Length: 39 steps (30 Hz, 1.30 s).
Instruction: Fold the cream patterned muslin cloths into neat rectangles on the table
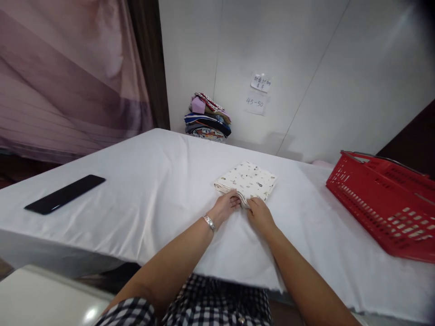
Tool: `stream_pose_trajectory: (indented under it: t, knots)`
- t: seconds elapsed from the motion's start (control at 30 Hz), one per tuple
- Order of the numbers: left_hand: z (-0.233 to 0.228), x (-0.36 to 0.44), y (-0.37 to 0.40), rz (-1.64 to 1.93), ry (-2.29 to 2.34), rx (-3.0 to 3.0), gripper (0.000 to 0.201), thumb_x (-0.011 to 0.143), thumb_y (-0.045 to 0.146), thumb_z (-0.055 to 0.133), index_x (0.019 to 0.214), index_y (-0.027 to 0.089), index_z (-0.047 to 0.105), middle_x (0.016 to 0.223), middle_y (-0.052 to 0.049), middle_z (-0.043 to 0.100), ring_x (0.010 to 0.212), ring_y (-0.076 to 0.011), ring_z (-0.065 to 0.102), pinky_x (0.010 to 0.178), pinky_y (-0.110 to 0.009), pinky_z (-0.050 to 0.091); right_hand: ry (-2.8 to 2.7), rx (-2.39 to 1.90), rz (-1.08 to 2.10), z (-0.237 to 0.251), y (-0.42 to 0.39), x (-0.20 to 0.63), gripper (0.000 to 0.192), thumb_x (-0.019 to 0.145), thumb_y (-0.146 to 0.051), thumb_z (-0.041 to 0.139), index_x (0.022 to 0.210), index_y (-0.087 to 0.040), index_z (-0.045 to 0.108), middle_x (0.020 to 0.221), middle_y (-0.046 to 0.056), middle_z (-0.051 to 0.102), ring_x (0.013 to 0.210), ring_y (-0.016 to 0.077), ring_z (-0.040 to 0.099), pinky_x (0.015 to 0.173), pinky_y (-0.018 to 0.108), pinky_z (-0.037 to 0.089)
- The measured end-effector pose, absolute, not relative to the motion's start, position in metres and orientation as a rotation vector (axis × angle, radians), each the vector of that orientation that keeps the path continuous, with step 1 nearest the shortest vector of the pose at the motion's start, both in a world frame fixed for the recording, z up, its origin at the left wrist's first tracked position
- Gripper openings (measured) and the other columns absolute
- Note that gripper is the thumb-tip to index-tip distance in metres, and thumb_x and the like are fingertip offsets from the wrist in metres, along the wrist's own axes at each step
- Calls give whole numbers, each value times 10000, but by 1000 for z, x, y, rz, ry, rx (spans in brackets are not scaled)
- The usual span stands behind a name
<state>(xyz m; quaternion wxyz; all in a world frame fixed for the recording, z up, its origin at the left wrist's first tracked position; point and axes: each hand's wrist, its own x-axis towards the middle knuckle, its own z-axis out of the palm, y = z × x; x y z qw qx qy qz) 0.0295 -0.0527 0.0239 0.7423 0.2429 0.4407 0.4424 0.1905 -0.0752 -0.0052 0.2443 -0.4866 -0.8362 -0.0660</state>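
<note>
A cream cloth [249,177] with a small scattered print lies folded into a thick, flat bundle on the white-covered table. Its layered near edge is bent and slightly lifted where I grip it. My left hand [227,204], with a silver band at the wrist, has its fingers curled at this edge, left of the corner. Close beside it, my right hand [261,216] pinches the same edge farther right. The right thumb and fingertips are partly hidden against the cloth.
A red plastic basket [384,203] stands at the table's right. On the left lies a black phone-like slab [66,194]. Several folded clothes are piled [208,118] at the back against the wall, left of two paper notes [255,102]. White fabric [170,181] covers the table.
</note>
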Motion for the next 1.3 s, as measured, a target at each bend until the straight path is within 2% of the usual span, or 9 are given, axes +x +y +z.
stream_pose_trajectory:
  t: [0.2,0.33,0.47,0.57,0.73,0.9,1.07,1.2,1.3]
  knots:
    - [28,21,-37,920,1125,692,268,717,367,661,654,138,538,525,10,521,442,-89,458,452,-214,380,-2291,-1434,-171,5,-85,160,256,746,-74,472,957,-156,592,930,95,574,898,222,489,805,323,415]
    - [29,6,-30,1022,1195,789,216,637,266,712,769,151,586,593,25,587,532,-110,520,504,-213,387,-2345,-1498,-117,17,-101,129,212,785,-95,480,960,-149,587,938,97,577,878,215,495,790,318,409]
    - [28,-21,-15,1005,1242,789,209,661,298,667,782,145,595,594,12,601,538,-133,541,494,-228,395,-2456,-1320,102,32,-100,110,176,820,-234,547,981,-176,587,976,85,595,890,207,526,772,309,429]
    - [29,-45,-3,960,1274,763,205,678,304,636,780,135,583,557,8,583,501,-136,530,465,-232,384,-2427,-1181,227,46,-65,119,201,887,-301,465,984,-205,613,1020,53,621,959,177,544,836,290,427]
    - [32,-68,5,876,1257,750,226,677,253,627,856,117,599,667,-43,656,641,-178,610,547,-252,448,-2386,-1648,92,67,31,151,384,908,-318,412,1237,-156,525,1330,87,491,1241,194,401,1027,307,303]
    - [28,-72,0,829,1212,772,225,711,244,596,903,128,611,832,-84,695,772,-197,632,637,-272,480,-2469,-1813,126,61,97,159,481,891,-388,421,1311,-157,462,1397,113,421,1304,252,333,1053,366,263]
    - [26,-79,17,772,1288,956,228,727,285,583,891,130,616,888,-89,700,826,-208,638,637,-264,482,-2591,-1929,243,52,128,168,590,818,-537,488,1282,-174,496,1342,125,487,1247,300,411,1044,444,253]
    - [35,-85,60,725,1404,1039,251,717,329,597,837,111,627,893,-128,701,811,-244,648,650,-301,496,-2602,-2051,404,54,126,203,631,728,-636,543,1065,-112,646,1190,182,594,1081,334,546,908,403,400]
    - [45,-81,91,671,1389,1129,265,693,351,636,842,131,647,928,-114,703,829,-246,650,674,-302,496,-2304,-2210,741,50,102,238,635,708,-683,517,956,-120,677,1057,162,655,901,292,623,762,355,467]
